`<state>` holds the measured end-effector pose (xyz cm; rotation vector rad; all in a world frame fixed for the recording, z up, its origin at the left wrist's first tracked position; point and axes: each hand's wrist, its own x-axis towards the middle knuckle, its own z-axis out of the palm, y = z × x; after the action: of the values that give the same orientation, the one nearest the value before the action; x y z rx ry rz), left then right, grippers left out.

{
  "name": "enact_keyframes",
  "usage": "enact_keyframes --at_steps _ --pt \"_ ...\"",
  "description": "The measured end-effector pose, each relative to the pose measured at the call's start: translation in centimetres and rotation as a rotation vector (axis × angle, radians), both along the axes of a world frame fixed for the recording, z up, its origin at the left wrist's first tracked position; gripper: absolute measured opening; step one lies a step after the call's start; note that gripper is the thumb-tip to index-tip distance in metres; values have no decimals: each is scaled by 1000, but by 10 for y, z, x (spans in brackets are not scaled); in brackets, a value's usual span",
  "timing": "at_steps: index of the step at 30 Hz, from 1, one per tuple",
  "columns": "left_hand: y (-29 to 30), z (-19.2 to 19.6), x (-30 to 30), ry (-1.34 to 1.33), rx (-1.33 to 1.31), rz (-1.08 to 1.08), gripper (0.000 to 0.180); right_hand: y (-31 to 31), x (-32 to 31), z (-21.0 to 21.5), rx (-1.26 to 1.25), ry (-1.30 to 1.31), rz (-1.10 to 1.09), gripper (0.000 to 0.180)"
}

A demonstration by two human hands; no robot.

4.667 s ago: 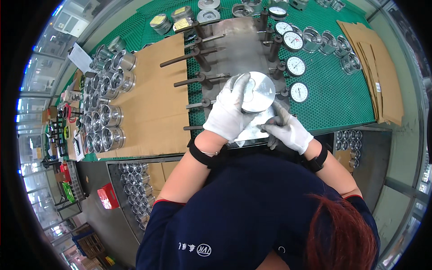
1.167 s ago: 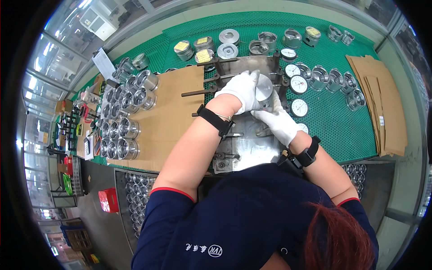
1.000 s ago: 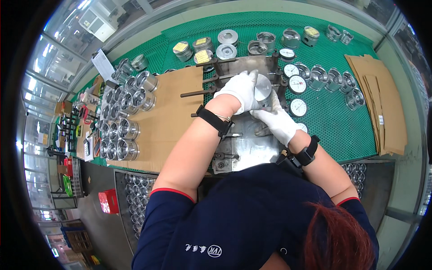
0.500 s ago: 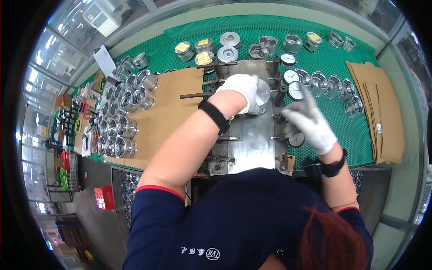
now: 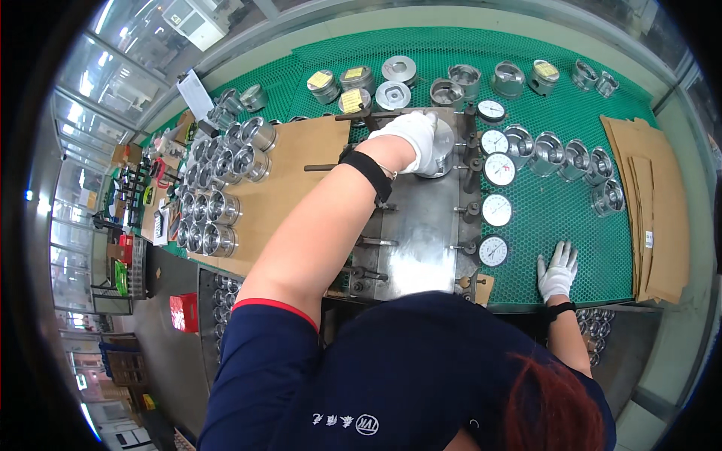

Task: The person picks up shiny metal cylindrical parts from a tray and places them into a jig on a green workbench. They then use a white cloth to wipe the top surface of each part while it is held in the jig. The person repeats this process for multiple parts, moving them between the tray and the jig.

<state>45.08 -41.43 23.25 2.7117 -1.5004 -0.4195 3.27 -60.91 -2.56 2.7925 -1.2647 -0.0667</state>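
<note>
My left hand (image 5: 414,140), in a white glove, is closed on a silver piston (image 5: 442,150) at the far part of the metal gauge plate (image 5: 418,225); its fingers wrap the piston's left side and are partly hidden. Flat on the green mat near the table's front edge lies my right hand (image 5: 556,272), gloved too, fingers spread and holding nothing. Between the hands, several round dial gauges (image 5: 498,169) line the plate's right side on dark posts. Dark rods and clamps (image 5: 364,274) run along the plate's left side.
Rows of pistons (image 5: 222,207) stand on a cardboard sheet (image 5: 289,173) at left. More pistons (image 5: 549,152) stand right of the gauges, and others (image 5: 393,95) line the back. Folded cardboard (image 5: 648,218) lies at far right on the green mat (image 5: 602,248).
My right hand has moved from beside the dial gauges toward me and to the right, down onto the mat. My left hand stays on the piston. The view has shifted slightly.
</note>
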Motion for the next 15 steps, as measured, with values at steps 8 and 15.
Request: enact_keyframes --at_steps 8,15 --pt "-3 4 2 9 -11 -22 83 1 -1 1 21 -6 -9 84" --pt "-6 16 -4 35 43 7 81 1 0 1 18 -23 -10 83"
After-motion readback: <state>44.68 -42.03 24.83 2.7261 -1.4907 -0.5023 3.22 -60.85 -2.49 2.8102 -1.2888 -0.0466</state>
